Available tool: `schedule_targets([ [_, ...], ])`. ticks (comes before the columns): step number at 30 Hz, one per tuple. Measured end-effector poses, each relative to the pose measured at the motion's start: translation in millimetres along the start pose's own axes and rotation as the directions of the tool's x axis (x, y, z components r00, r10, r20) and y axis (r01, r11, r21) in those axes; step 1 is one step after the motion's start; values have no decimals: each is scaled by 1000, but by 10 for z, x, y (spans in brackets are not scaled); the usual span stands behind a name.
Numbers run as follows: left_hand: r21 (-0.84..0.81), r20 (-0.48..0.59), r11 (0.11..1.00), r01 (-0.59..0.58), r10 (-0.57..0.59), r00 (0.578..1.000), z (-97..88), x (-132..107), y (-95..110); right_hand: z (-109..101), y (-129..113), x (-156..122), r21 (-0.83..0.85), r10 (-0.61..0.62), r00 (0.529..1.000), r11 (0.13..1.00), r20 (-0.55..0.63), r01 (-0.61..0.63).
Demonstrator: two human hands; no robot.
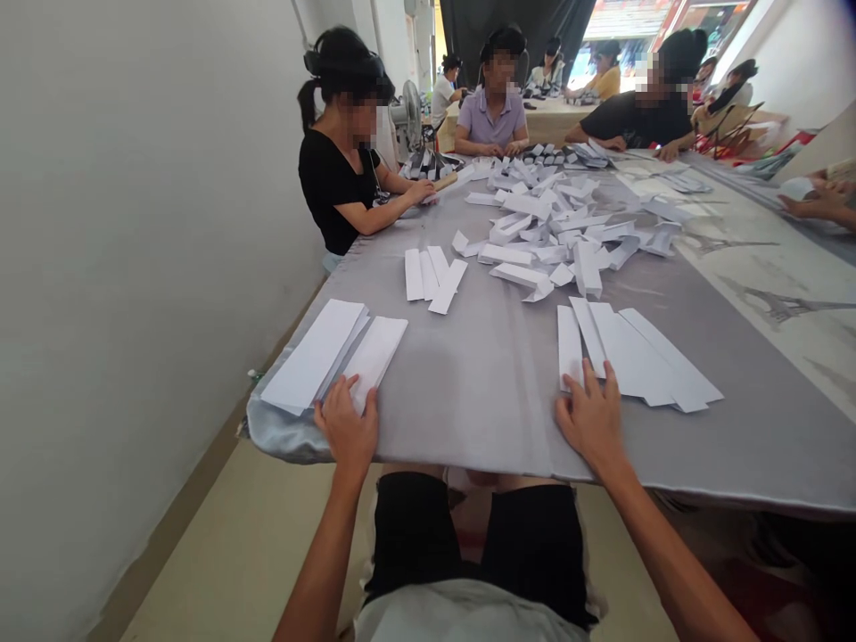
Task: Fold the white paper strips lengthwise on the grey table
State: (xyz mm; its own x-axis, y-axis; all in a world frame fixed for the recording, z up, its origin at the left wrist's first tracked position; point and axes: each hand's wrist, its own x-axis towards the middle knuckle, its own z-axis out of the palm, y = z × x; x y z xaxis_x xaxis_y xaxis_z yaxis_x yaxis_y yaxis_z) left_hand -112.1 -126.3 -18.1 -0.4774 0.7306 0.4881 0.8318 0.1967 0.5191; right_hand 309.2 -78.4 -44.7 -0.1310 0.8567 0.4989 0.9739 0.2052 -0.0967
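Note:
My left hand [348, 426] lies flat near the table's front edge, fingers stretched onto the near end of a stack of long white paper sheets [321, 352]. My right hand [589, 417] rests flat too, its fingertips touching the near ends of a fanned set of white paper strips [635, 357]. Neither hand grips anything. Between the hands is bare grey tablecloth [468, 383].
A few folded white strips [432, 278] lie further out. A big heap of folded paper pieces [555, 223] fills the table's middle. Several people sit around the far end, and another person's hand [819, 201] shows at the right edge. A white wall runs along the left.

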Motion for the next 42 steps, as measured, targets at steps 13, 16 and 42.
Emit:
schedule_targets([
  [13,-107,-89,994,-9,0,996,-56,19,2,-40,-76,-26,7,153,988,988,37,-153],
  [16,-157,-114,988,3,-21,993,-107,27,31,-66,-111,-20,6,186,982,983,36,-186],
  [42,-644,749,-1,765,-203,631,205,-211,1287,-159,-1708,368,838,84,847,-223,525,-497],
])
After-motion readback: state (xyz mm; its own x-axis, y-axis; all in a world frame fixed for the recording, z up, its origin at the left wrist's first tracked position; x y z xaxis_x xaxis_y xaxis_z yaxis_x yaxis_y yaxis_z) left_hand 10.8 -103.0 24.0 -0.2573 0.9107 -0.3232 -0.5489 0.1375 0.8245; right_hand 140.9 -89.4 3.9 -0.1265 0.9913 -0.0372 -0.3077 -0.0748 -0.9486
